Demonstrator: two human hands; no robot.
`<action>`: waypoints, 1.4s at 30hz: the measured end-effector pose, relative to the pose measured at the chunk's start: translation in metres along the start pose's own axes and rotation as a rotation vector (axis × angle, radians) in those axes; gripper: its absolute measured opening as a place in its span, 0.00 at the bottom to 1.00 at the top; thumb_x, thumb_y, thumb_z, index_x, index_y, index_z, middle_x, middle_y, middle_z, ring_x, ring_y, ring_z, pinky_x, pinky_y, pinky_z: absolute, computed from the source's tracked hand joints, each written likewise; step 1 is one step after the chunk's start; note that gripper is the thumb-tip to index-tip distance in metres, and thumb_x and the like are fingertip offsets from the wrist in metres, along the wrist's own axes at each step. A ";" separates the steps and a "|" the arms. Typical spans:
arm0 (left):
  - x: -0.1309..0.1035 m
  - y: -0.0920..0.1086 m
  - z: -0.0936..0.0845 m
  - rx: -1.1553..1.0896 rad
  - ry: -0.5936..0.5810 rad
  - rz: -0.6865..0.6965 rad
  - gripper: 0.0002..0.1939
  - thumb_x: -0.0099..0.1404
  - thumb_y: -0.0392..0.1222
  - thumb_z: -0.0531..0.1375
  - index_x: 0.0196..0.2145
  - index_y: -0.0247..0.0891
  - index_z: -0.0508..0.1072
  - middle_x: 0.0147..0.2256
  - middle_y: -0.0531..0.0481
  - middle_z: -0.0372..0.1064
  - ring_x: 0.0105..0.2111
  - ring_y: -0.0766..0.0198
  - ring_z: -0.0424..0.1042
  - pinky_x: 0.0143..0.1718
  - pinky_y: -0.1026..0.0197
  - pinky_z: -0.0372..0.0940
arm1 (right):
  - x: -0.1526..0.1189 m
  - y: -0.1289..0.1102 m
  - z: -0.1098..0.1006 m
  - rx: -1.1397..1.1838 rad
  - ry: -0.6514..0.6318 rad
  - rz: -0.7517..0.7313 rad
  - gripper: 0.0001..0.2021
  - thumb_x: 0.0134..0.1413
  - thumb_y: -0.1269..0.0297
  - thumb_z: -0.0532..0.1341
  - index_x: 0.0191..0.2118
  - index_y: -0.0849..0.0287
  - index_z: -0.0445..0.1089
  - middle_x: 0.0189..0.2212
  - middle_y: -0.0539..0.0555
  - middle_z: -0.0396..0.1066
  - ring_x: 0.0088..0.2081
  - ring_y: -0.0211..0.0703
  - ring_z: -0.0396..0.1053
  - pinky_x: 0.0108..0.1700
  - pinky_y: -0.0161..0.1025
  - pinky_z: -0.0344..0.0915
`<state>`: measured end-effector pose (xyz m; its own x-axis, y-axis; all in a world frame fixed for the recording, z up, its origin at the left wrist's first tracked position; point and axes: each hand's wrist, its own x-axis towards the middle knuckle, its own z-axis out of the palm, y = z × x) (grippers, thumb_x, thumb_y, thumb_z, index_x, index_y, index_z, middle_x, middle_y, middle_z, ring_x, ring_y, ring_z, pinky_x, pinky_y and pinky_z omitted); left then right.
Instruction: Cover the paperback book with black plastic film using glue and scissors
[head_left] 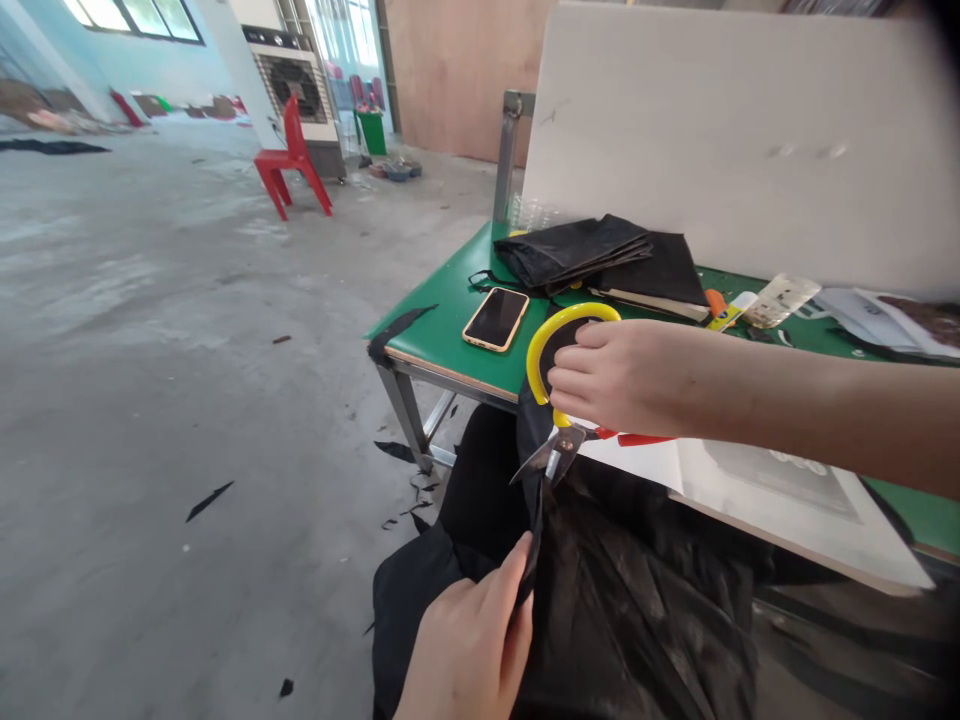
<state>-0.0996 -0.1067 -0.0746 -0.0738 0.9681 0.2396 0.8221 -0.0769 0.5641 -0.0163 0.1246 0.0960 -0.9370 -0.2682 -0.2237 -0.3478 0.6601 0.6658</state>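
My right hand (600,375) is wrapped round the handles of a pair of scissors (541,360), which have one yellow loop and a red part beneath the hand. The metal blades are parted and point down and left, with the edge of black fabric (615,600) between or against them. Just below the blades, my left hand (480,630) pinches a folded strip of that fabric between thumb and fingers. The cloth hangs over my lap beside the green table.
On the green table (442,300) lie a phone (496,319), folded black cloth (574,250), a black notebook (660,270) and an open book (787,490). A large white board (720,130) stands behind. Black scraps and a red chair (292,160) are on the floor.
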 end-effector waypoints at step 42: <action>-0.017 -0.007 -0.007 -0.178 -0.160 -0.076 0.26 0.65 0.36 0.48 0.60 0.51 0.53 0.43 0.51 0.73 0.35 0.65 0.74 0.34 0.69 0.70 | -0.049 0.016 -0.017 -0.054 -0.073 0.190 0.09 0.56 0.68 0.45 0.35 0.59 0.60 0.34 0.53 0.63 0.36 0.44 0.61 0.39 0.42 0.53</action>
<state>-0.1082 -0.1242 -0.0775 -0.0292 0.9970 0.0712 0.7040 -0.0301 0.7095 0.0249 0.1367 0.1301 -0.9862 -0.0894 -0.1397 -0.1638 0.6551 0.7376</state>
